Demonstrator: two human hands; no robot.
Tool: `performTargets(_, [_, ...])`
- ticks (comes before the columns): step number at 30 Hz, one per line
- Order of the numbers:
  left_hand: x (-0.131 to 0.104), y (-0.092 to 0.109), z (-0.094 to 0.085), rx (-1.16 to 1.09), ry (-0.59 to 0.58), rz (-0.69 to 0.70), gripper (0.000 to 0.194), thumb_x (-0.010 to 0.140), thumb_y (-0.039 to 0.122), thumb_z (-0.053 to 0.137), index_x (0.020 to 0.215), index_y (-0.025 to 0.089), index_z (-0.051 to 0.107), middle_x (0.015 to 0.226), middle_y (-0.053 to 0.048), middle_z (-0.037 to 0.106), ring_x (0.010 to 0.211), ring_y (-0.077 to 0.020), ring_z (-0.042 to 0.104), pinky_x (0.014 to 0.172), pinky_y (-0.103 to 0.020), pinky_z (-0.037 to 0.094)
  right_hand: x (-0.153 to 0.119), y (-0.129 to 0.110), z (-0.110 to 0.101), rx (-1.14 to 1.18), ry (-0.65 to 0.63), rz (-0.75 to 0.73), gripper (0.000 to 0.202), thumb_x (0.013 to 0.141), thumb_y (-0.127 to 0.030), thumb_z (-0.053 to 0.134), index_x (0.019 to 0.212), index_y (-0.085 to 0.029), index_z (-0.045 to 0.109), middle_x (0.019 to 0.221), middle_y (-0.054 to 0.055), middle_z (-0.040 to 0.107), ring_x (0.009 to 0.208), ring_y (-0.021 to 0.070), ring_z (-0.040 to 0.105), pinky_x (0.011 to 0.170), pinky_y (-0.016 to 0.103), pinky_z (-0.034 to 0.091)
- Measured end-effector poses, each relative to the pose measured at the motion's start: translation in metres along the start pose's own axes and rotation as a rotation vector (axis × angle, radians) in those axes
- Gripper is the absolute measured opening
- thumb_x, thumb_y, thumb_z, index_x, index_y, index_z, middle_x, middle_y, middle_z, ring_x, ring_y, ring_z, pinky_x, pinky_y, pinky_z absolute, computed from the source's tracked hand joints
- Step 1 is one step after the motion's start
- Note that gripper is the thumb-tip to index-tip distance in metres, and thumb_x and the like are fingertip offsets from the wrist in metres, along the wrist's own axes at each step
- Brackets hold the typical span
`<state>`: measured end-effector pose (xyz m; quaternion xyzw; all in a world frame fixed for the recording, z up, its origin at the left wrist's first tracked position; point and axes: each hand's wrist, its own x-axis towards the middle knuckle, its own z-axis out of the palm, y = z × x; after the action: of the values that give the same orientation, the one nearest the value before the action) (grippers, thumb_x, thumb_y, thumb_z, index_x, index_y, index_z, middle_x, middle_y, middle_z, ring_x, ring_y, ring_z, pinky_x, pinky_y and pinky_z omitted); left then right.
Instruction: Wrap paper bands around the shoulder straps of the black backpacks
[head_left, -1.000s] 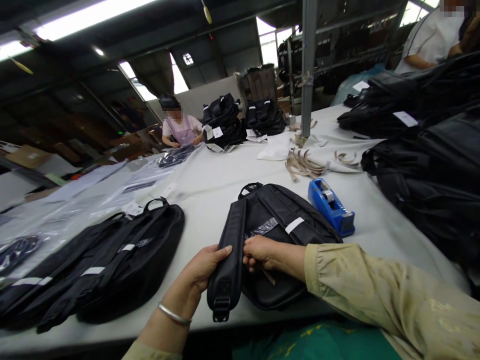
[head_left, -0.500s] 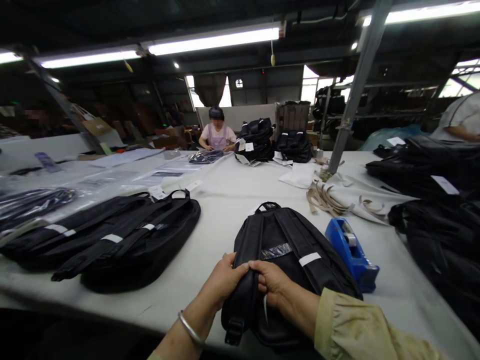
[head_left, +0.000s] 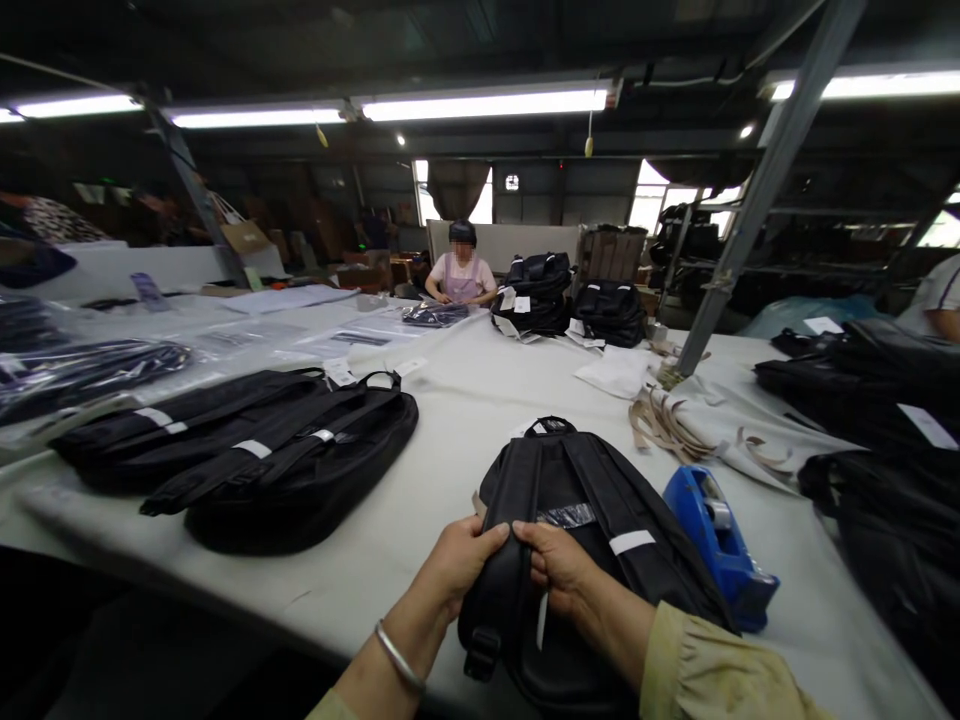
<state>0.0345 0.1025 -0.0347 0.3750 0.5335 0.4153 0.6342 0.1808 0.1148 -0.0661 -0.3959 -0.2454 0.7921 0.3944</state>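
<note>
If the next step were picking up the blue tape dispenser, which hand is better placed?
Probably the right hand: it is nearer the blue tape dispenser, which sits right of the backpack. The left hand is farther, at the shoulder strap, and would likely have to reach past the right one.

A broad worktop with a pale, slightly creased surface runs away from the viewer. A black backpack lies near its front edge, straps up, and a blue tape dispenser stands just beside it on the right. Beyond the dispenser is a heap of beige strips. More backpacks lie close together on the left, near plastic-wrapped packages. Stacked bags stand farther back; a dark pile lies along the right.
</note>
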Motion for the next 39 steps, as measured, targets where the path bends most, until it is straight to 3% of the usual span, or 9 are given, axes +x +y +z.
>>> performTargets(4, [0.003, -0.002, -0.007, -0.052, -0.035, -0.052, 0.023, 0.068, 0.027, 0.077, 0.080, 0.010, 0.066, 0.067, -0.009, 0.072, 0.058, -0.0212, 0.067, 0.057, -0.030, 0.054, -0.012, -0.026, -0.013, -0.364, -0.082, 0.007, 0.032, 0.077, -0.045, 0.067, 0.073, -0.019, 0.049, 0.047, -0.007, 0.052, 0.035, 0.0067, 0.042, 0.040, 0.021, 0.041])
performTargets(8, [0.003, -0.008, -0.011, -0.049, -0.030, -0.083, 0.024, 0.067, 0.024, 0.077, 0.081, 0.008, 0.067, 0.066, -0.009, 0.072, 0.056, -0.0188, 0.065, 0.055, -0.027, 0.052, -0.030, -0.066, -0.021, -0.777, -0.101, -0.019, 0.021, 0.068, -0.024, 0.069, 0.085, -0.015, 0.061, 0.060, -0.001, 0.064, 0.043, 0.0094, 0.054, 0.042, 0.019, 0.041])
performTargets(14, [0.002, -0.009, -0.008, 0.023, -0.020, -0.036, 0.026, 0.067, 0.027, 0.075, 0.084, 0.008, 0.070, 0.069, -0.008, 0.072, 0.056, -0.0166, 0.063, 0.054, -0.025, 0.047, -0.023, -0.100, 0.013, -0.887, -0.152, -0.120, 0.015, 0.066, -0.019, 0.065, 0.079, -0.013, 0.067, 0.062, -0.001, 0.064, 0.051, 0.0094, 0.058, 0.049, 0.019, 0.045])
performTargets(19, [-0.001, -0.010, -0.013, 0.113, -0.044, 0.084, 0.033, 0.068, 0.035, 0.075, 0.088, 0.010, 0.070, 0.072, -0.005, 0.072, 0.064, -0.0170, 0.062, 0.060, -0.025, 0.045, 0.004, -0.089, 0.044, -1.109, -0.125, -0.097, 0.023, 0.066, -0.030, 0.073, 0.081, -0.013, 0.071, 0.055, 0.000, 0.063, 0.044, 0.0088, 0.052, 0.043, 0.019, 0.040])
performTargets(25, [-0.004, -0.016, -0.008, 0.107, -0.012, 0.116, 0.042, 0.070, 0.051, 0.072, 0.086, 0.012, 0.070, 0.069, -0.002, 0.068, 0.065, -0.0172, 0.059, 0.057, -0.025, 0.041, 0.012, -0.087, 0.051, -1.203, -0.175, -0.162, 0.032, 0.071, -0.040, 0.072, 0.088, -0.013, 0.072, 0.064, 0.002, 0.067, 0.048, 0.0095, 0.052, 0.045, 0.020, 0.041])
performTargets(28, [0.000, -0.022, -0.009, 0.056, 0.063, 0.066, 0.044, 0.070, 0.055, 0.069, 0.078, 0.012, 0.068, 0.065, -0.003, 0.066, 0.062, -0.0173, 0.059, 0.056, -0.026, 0.042, 0.005, -0.087, 0.042, -1.154, -0.213, -0.244, 0.032, 0.079, -0.043, 0.064, 0.090, -0.014, 0.072, 0.073, 0.004, 0.069, 0.059, 0.0120, 0.059, 0.054, 0.022, 0.047])
performTargets(30, [0.005, -0.027, -0.012, 0.014, 0.083, 0.036, 0.040, 0.070, 0.052, 0.070, 0.073, 0.012, 0.067, 0.061, -0.002, 0.065, 0.058, -0.0161, 0.057, 0.055, -0.026, 0.043, -0.002, -0.082, 0.029, -1.226, -0.101, -0.370, 0.026, 0.080, -0.038, 0.063, 0.086, -0.015, 0.071, 0.078, 0.005, 0.070, 0.067, 0.0141, 0.062, 0.060, 0.023, 0.048])
performTargets(33, [0.010, -0.032, -0.017, -0.071, 0.037, 0.009, 0.034, 0.073, 0.046, 0.070, 0.072, 0.012, 0.066, 0.061, -0.003, 0.065, 0.056, -0.0151, 0.057, 0.054, -0.026, 0.045, -0.015, -0.065, 0.003, -1.365, 0.024, -0.515, 0.014, 0.076, -0.028, 0.066, 0.084, -0.018, 0.071, 0.081, 0.004, 0.072, 0.075, 0.0162, 0.064, 0.068, 0.026, 0.047])
performTargets(39, [0.009, -0.032, -0.015, -0.212, -0.012, -0.050, 0.022, 0.081, 0.033, 0.067, 0.079, 0.012, 0.066, 0.067, -0.006, 0.070, 0.059, -0.0153, 0.063, 0.057, -0.025, 0.051, -0.025, -0.036, -0.023, -1.267, 0.026, -0.654, 0.021, 0.078, -0.025, 0.066, 0.097, -0.019, 0.068, 0.088, 0.004, 0.071, 0.083, 0.0172, 0.065, 0.077, 0.027, 0.049])
